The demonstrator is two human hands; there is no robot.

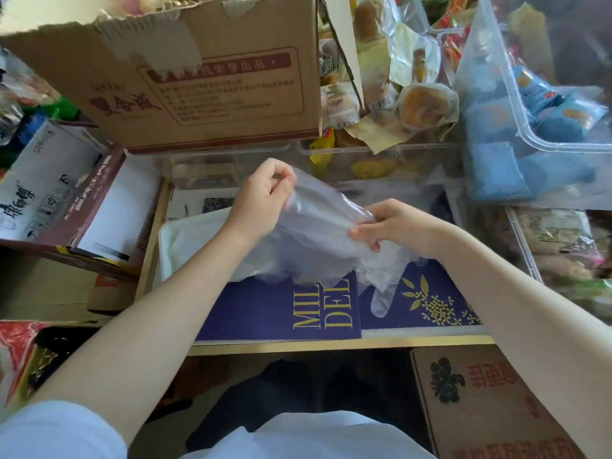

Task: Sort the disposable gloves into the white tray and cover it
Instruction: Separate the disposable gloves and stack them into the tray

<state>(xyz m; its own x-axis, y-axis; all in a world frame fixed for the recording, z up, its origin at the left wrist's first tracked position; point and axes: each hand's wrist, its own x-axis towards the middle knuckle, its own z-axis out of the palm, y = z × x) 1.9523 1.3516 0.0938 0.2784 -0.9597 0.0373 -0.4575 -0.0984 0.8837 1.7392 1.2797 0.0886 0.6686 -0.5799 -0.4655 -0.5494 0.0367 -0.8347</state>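
A clear disposable glove (314, 233) is stretched in the air between both hands. My left hand (265, 197) pinches its upper edge. My right hand (394, 226) grips its right side. Below it, more clear gloves (381, 279) lie in a loose heap on the purple printed sheets (281, 313), one finger pointing toward me. The white tray (185, 236) sits at the left under my left forearm, partly hidden by the arm and the held glove.
A large cardboard box (205, 81) stands at the back. An open carton (66, 200) lies to the left. Clear plastic bins with packaged snacks (414, 104) fill the back and right. Another cardboard box (486, 402) sits at lower right by the table's front edge.
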